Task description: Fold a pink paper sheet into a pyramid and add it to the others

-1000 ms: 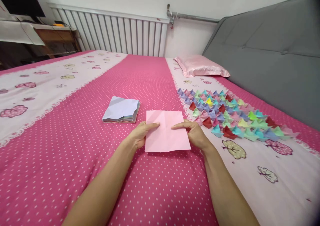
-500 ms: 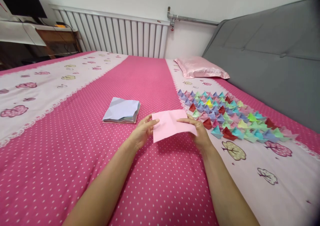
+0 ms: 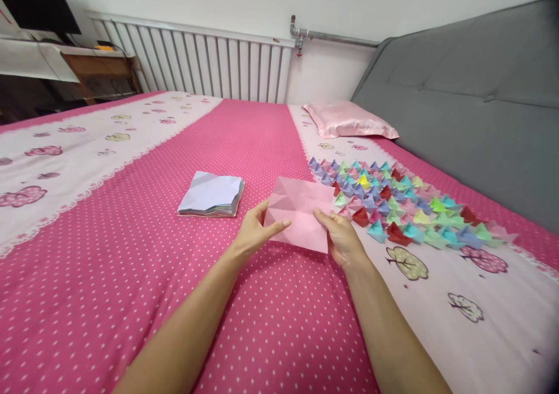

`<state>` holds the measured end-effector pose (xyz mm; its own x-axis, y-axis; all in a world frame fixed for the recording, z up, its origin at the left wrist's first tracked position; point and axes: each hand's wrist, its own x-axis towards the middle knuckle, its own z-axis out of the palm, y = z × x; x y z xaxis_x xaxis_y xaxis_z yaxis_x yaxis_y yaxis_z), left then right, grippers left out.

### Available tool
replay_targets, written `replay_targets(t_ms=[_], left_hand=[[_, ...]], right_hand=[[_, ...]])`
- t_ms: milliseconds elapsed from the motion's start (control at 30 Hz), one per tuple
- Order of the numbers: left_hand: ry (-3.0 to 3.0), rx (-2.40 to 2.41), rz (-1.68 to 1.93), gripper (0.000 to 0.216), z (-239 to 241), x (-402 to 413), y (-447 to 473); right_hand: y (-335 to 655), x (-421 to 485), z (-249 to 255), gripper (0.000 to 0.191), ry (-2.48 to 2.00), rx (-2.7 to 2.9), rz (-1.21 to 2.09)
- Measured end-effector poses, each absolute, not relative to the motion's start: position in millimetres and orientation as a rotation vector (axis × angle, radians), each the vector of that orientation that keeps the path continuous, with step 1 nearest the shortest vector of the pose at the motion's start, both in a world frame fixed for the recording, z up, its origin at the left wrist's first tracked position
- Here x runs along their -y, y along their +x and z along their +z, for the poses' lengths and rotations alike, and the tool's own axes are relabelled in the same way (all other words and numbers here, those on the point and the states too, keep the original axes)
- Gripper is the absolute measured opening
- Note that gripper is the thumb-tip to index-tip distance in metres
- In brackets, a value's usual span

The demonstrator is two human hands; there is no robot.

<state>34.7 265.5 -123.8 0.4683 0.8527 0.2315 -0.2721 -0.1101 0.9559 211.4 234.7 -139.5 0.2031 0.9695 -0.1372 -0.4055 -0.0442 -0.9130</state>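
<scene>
The left hand (image 3: 255,232) and right hand (image 3: 343,240) each pinch a side edge of the pale pink creased square of paper (image 3: 299,206), fingers closed on it; the sheet is lifted and tilted just above the pink dotted bedspread (image 3: 262,324), between the stack of pale paper sheets (image 3: 212,194) and the rows of small coloured folded paper pieces (image 3: 393,203); judging by the creases, a collapse along them is in hand; a further fold calls for pushing both sides inward evenly.

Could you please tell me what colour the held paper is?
The paper is light pink; head view.
</scene>
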Motion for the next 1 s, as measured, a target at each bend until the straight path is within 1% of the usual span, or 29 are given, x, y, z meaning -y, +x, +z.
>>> replay_targets(t_ms=[100,167,267,367,433,533,600,700,833,900,967,1000], left_hand=[[1.464,-0.623,1.031,0.054,-126.7,-266.7,35.6],[1.594,-0.697,1.052,0.058,-127.9,-264.9,36.9],[1.780,-0.803,1.027,0.073,-127.9,-256.4,40.5],[1.879,-0.835,0.858,0.086,-127.7,-244.7,45.7],[1.934,-0.854,0.818,0.083,-128.9,-238.4,49.5],[1.995,-0.900,0.920,0.075,-133.4,-233.5,54.7],[2.020,-0.928,1.000,0.077,-136.8,-232.5,57.1],[2.093,-0.963,1.044,0.081,-138.9,-231.7,58.1],[2.162,-0.957,1.059,0.074,-134.8,-233.1,55.3],[2.027,-1.007,1.165,0.071,-132.1,-236.8,53.5],[1.760,-1.027,1.209,0.067,-130.8,-241.9,52.6],[1.602,-0.998,1.172,0.064,-130.8,-244.4,52.5]], right_hand=[[207.2,-235.0,-142.3,0.027,-1.138,0.676,1.242],[202.6,-234.7,-143.0,0.029,-1.159,0.676,1.231],[193.5,-233.2,-142.7,0.031,-1.148,0.686,1.233],[184.0,-229.9,-139.2,0.028,-1.128,0.668,1.216],[178.2,-226.5,-134.4,0.027,-1.061,0.702,1.266],[170.9,-220.7,-126.8,0.038,-0.872,0.869,1.445],[167.4,-217.8,-124.5,0.041,-0.788,0.956,1.510],[165.5,-217.1,-126.5,0.037,-0.773,0.971,1.500],[172.0,-222.0,-129.9,0.023,-0.839,0.854,1.410],[178.1,-225.0,-129.2,0.018,-0.864,0.804,1.392],[183.8,-227.3,-128.1,0.020,-0.869,0.772,1.395],[185.9,-228.0,-127.8,0.022,-0.867,0.761,1.396]])
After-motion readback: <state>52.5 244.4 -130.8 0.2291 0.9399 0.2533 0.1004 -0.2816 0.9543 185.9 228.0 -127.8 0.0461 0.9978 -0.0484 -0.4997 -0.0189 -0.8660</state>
